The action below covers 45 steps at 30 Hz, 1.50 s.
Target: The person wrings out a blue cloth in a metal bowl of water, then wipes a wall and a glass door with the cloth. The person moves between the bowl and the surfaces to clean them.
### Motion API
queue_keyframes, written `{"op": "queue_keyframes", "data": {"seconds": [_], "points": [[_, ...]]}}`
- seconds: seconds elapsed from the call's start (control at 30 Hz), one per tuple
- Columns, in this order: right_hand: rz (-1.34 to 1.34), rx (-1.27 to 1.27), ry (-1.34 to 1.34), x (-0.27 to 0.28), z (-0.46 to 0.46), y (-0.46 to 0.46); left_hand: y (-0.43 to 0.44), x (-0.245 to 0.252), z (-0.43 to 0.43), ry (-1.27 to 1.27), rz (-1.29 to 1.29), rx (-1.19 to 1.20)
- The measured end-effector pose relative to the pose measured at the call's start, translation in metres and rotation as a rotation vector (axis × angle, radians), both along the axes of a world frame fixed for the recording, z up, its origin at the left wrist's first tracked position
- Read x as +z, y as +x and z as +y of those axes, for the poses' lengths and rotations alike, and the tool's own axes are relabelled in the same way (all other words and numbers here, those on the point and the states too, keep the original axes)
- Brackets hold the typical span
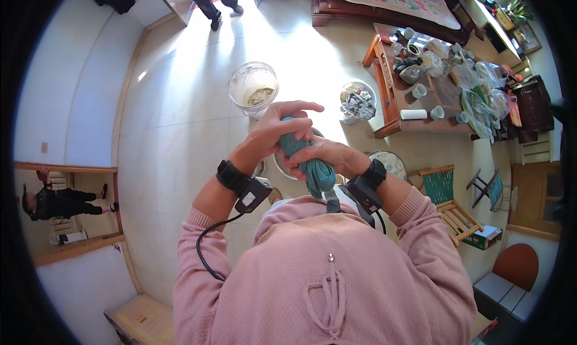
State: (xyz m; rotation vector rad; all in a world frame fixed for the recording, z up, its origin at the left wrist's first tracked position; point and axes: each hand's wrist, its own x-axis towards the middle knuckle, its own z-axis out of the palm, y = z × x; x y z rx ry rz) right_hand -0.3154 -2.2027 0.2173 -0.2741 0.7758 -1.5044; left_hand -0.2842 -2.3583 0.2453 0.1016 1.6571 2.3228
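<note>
A bundled teal cloth, gathered in long folds, is held in front of my chest by both hands. My left hand wraps around its upper end, with the index finger stretched out to the right. Lower down, my right hand grips the cloth's middle, thumb lying across it. The cloth's folded lower end hangs out below the right hand. Behind my hands, part of the rim of a round metal basin shows; its inside is mostly hidden.
Ahead on the tiled floor are a clear plastic bucket with grey residue and a full waste bin. A low table holds cups and plastic bags. To the right are a folding wooden chair and a folding stool. Someone's legs appear ahead.
</note>
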Motion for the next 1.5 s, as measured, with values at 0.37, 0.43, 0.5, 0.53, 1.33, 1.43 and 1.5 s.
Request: {"op": "queue_keyframes", "data": {"seconds": [0.37, 0.43, 0.5, 0.53, 1.33, 1.43, 1.5], "points": [[0.496, -0.372, 0.5, -0.112, -0.025, -0.018, -0.045, -0.11, 0.017, -0.471, 0.024, 0.396], [0.595, -0.408, 0.529, -0.142, -0.028, -0.02, -0.052, -0.137, 0.019, -0.525, -0.019, 0.422], [0.665, -0.459, 0.538, -0.167, -0.03, -0.019, -0.054, -0.162, 0.023, -0.634, -0.02, 0.471], [0.707, -0.48, 0.523, -0.179, -0.03, -0.018, -0.056, -0.172, 0.025, -0.693, -0.029, 0.493], [1.203, -0.02, 0.523, -0.129, -0.01, -0.047, -0.038, -0.152, -0.003, -0.258, -0.309, 0.387], [0.727, 0.058, 0.341, -0.076, 0.008, -0.06, -0.024, -0.106, -0.026, -0.017, -0.097, 0.042], [0.443, 0.032, 0.221, -0.047, 0.012, -0.06, -0.023, -0.078, -0.032, -0.059, 0.078, 0.01]]}}
